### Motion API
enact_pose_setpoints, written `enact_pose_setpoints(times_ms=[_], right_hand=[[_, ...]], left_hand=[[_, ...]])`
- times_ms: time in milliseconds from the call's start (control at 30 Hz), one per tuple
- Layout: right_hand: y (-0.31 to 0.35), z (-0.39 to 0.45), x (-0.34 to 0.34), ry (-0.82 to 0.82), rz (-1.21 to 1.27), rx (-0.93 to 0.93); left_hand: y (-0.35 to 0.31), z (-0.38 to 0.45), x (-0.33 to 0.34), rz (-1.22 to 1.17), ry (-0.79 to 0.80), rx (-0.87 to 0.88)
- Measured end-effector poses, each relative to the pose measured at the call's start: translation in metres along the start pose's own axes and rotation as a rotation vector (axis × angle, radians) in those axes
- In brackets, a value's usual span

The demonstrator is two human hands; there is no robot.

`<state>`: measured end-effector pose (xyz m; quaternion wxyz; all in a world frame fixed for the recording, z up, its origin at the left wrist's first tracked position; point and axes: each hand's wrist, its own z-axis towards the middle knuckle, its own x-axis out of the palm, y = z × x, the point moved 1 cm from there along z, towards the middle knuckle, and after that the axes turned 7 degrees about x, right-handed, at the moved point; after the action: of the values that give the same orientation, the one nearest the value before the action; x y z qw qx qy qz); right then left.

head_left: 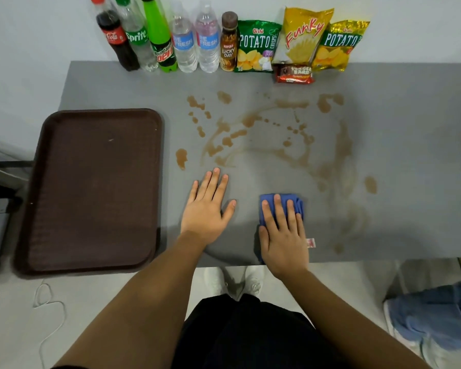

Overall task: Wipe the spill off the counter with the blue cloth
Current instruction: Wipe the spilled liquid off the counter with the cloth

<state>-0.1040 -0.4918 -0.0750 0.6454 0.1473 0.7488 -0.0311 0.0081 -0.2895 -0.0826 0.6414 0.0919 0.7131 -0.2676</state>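
Cloth (299, 203): blue, folded, on the counter (410, 134) near the front edge, under the right hand (284, 237)
Right hand: straight fingers press the cloth down
Left hand (206, 209): flat, spread wide, holds nothing
Spill (181, 157): brown spots farther back and right
Tip: press hard, rub every spot

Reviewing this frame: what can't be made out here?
Head view only.
Blue cloth: mostly covered by the right hand, so its underside and soiling are hidden.
Small pink scrap beside that hand: too small, blurred.
Counter: right end cut off by the frame edge.
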Motion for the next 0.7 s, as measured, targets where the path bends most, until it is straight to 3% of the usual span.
enact_pose_setpoints(times_ms=[200, 433, 700], right_hand=[[-0.017, 0.043, -0.014, 0.018, 0.009, -0.162], [-0.068, 0.075, -0.035, 0.015, 0.037, -0.064], [-0.105, 0.04, -0.029, 0.042, -0.035, -0.055]], left_hand=[[0.0, 0.0, 0.003, 0.004, -0.008, -0.005], [0.0, 0.0, 0.002, 0.013, 0.015, -0.014], [-0.013, 0.002, -0.006, -0.029, 0.004, -0.082]])
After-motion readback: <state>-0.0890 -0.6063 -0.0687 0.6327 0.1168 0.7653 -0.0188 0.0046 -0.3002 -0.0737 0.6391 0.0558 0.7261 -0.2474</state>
